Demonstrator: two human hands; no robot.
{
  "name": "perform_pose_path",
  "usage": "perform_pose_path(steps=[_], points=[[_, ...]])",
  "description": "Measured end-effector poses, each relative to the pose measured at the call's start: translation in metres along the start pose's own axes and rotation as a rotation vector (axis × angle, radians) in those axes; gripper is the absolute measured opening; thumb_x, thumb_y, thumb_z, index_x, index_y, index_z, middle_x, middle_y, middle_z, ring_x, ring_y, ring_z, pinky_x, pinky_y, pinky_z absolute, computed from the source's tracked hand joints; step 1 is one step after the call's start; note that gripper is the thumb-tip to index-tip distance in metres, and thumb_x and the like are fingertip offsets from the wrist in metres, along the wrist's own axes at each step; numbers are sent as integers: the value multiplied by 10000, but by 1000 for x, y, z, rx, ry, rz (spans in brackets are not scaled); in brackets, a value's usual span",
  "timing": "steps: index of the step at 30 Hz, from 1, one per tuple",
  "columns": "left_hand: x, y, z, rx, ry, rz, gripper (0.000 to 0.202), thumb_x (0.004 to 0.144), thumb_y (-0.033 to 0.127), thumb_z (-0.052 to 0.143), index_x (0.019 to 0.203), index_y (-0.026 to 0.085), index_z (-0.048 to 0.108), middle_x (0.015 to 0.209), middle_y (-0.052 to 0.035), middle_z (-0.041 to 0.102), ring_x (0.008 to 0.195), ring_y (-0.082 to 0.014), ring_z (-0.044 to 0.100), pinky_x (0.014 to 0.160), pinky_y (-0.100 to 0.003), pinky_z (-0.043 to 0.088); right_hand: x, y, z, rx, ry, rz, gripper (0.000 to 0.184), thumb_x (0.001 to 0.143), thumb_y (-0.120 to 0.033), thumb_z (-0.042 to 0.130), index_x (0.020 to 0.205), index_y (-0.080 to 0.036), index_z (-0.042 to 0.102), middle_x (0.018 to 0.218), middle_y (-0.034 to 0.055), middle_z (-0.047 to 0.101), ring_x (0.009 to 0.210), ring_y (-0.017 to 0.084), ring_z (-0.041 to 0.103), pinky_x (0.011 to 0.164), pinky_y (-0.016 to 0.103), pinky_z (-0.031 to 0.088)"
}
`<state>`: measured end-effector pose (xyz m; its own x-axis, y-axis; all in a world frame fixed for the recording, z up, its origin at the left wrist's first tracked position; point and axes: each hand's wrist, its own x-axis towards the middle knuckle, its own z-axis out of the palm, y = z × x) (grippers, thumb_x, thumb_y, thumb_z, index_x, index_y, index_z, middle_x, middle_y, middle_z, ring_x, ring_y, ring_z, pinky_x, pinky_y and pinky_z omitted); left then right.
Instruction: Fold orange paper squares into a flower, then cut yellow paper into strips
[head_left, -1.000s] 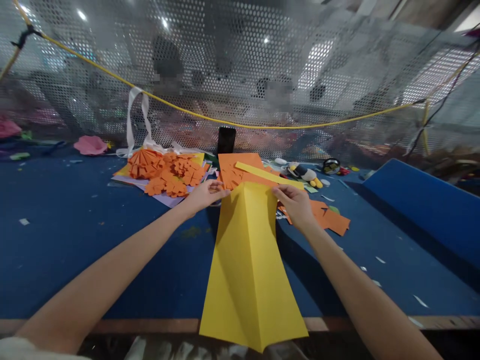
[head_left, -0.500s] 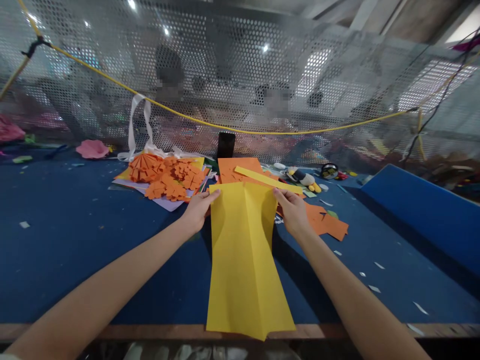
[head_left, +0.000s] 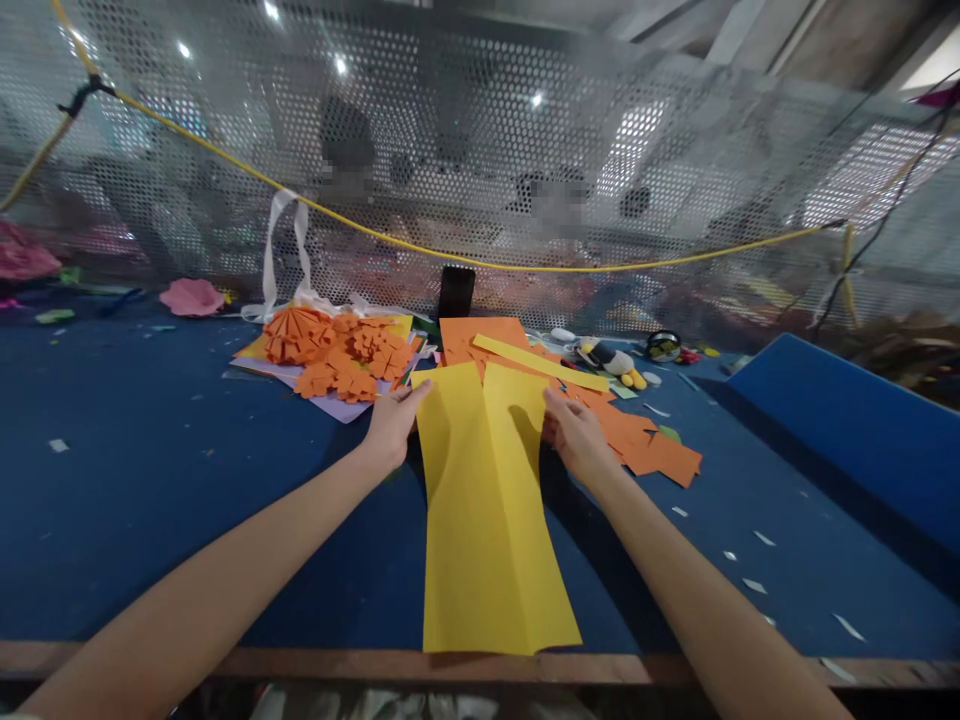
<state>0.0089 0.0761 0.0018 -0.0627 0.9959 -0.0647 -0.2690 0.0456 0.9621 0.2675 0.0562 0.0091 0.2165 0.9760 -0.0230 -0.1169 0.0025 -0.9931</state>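
Note:
A yellow paper sheet (head_left: 480, 520) stands in front of me, with a lengthwise crease and a small notch where the crease meets its far edge. Its near edge reaches the table's front edge. My left hand (head_left: 392, 425) pinches the far left corner, thumb on top. At the far right edge, my right hand (head_left: 581, 435) is closed on the paper, its fingers partly hidden. Just beyond the sheet lie a narrow yellow paper strip (head_left: 540, 362) and orange paper (head_left: 484, 338). More orange cut pieces (head_left: 671, 460) lie right of my right hand.
Folded orange paper flowers (head_left: 337, 350) rest on coloured sheets at the back left. A black phone (head_left: 456, 292) leans upright against the perforated metal screen (head_left: 420, 130). A blue panel (head_left: 847, 430) stands at the right. White scraps dot the blue table (head_left: 225, 480).
The sheet's near edge has risen slightly and flattened. The notch at the far end of its crease has grown more distinct. My right hand has shifted slightly down along the edge.

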Motion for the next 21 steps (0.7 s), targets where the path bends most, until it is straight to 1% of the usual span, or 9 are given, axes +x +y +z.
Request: perform_pose_path(steps=[3, 5, 7, 8, 10, 12, 16, 18, 21], points=[[4, -3, -5, 126, 63, 118, 376, 780, 545, 676, 698, 186, 601, 625, -4, 610, 571, -164, 574, 570, -279, 443, -2, 2, 4, -7, -44, 57, 401, 586, -531, 892, 703, -197, 702, 680, 48, 737, 538, 188, 654, 485, 290, 510], [4, -1, -8, 238, 123, 208, 384, 813, 483, 662, 603, 201, 508, 554, 33, 494, 545, -138, 477, 536, -252, 346, -5, 3, 8, 1, -37, 52, 397, 571, -513, 903, 710, -192, 715, 697, 46, 746, 548, 182, 655, 514, 288, 518], [4, 2, -10, 348, 175, 292, 431, 830, 412, 661, 546, 208, 410, 519, 50, 389, 544, -126, 391, 533, -254, 269, -7, 4, 10, 11, -19, 29, 398, 569, -514, 904, 705, -193, 711, 701, 33, 747, 557, 169, 652, 534, 277, 513], [4, 4, -10, 396, 194, 326, 450, 839, 387, 656, 537, 210, 374, 515, 52, 359, 548, -125, 364, 538, -260, 248, -8, 4, 10, 16, -10, 17, 397, 568, -511, 905, 697, -194, 705, 700, 26, 745, 561, 164, 650, 541, 272, 508], [4, 6, -11, 473, 219, 377, 464, 858, 365, 639, 540, 211, 339, 517, 51, 343, 554, -127, 341, 546, -269, 227, -9, 5, 10, 22, 6, -4, 401, 564, -510, 908, 678, -194, 689, 693, 17, 740, 569, 159, 650, 546, 265, 499], [4, 6, -11, 527, 232, 403, 452, 878, 372, 617, 556, 214, 342, 525, 48, 360, 554, -131, 350, 549, -274, 224, -9, 5, 10, 28, 24, -17, 407, 572, -521, 902, 679, -196, 681, 700, 17, 740, 593, 165, 660, 551, 263, 502], [8, 4, -14, 582, 259, 417, 430, 908, 406, 578, 592, 220, 353, 552, 42, 386, 560, -137, 380, 543, -271, 238, -11, 4, 13, 33, 24, -5, 405, 620, -556, 862, 752, -204, 711, 753, 38, 760, 654, 199, 695, 534, 271, 513], [8, 2, -15, 586, 266, 415, 434, 919, 436, 561, 608, 224, 346, 556, 46, 369, 556, -135, 376, 535, -264, 247, -14, 2, 17, 22, -18, 31, 380, 612, -514, 876, 757, -195, 728, 741, 55, 763, 643, 220, 701, 519, 285, 512], [6, -2, -13, 577, 237, 397, 452, 944, 501, 505, 629, 233, 322, 555, 56, 333, 526, -126, 354, 506, -254, 257, -18, 0, 22, 17, -53, 57, 343, 574, -449, 903, 695, -184, 724, 690, 60, 754, 593, 223, 689, 517, 299, 513]])
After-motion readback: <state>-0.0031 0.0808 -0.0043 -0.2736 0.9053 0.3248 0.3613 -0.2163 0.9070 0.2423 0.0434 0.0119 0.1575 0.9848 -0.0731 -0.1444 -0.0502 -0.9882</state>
